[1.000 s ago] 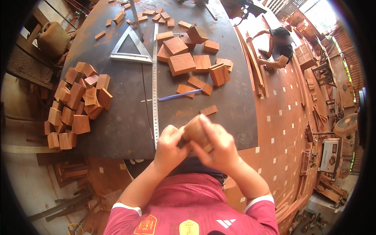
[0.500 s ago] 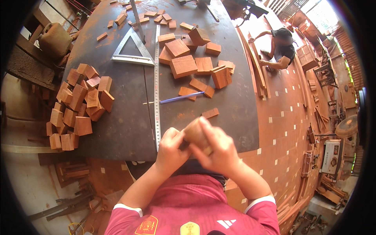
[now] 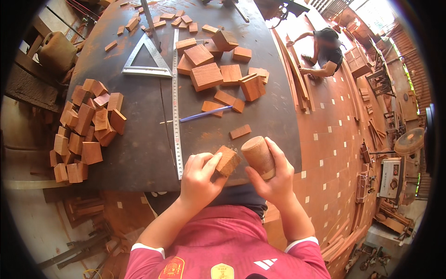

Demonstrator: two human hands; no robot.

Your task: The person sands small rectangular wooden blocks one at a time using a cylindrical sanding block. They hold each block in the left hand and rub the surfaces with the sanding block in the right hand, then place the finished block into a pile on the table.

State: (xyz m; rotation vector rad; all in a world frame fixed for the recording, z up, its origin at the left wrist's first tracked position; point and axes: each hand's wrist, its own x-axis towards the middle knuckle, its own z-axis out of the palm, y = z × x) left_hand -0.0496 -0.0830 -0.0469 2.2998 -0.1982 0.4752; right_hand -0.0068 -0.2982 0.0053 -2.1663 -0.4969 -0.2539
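Between the fingers and thumb of my left hand [image 3: 199, 180] is a small wooden block [image 3: 227, 161], held up over the near edge of the table [image 3: 139, 158]. Just right of it, my right hand [image 3: 280, 179] grips a brown cylinder [image 3: 258, 156] with a paler band near its lower end; its material I cannot tell for sure. Block and cylinder are close together but apart. Beyond them lies a single flat wooden block [image 3: 239, 131]. A blue pen [image 3: 204, 113] rests across a loose block, with one end near the steel ruler [image 3: 176, 102].
A heap of wooden blocks [image 3: 85, 122] sits at the table's left, and larger blocks [image 3: 206, 76] lie in the middle. Farther off are a metal triangle square [image 3: 147, 70] and scattered offcuts [image 3: 166, 16]. To the right, another person [image 3: 329, 53] crouches by long boards [image 3: 292, 69].
My hands have moved apart. The block and cylinder, blurred together between them before, are now separate, the cylinder in my right hand. The view has shifted slightly.
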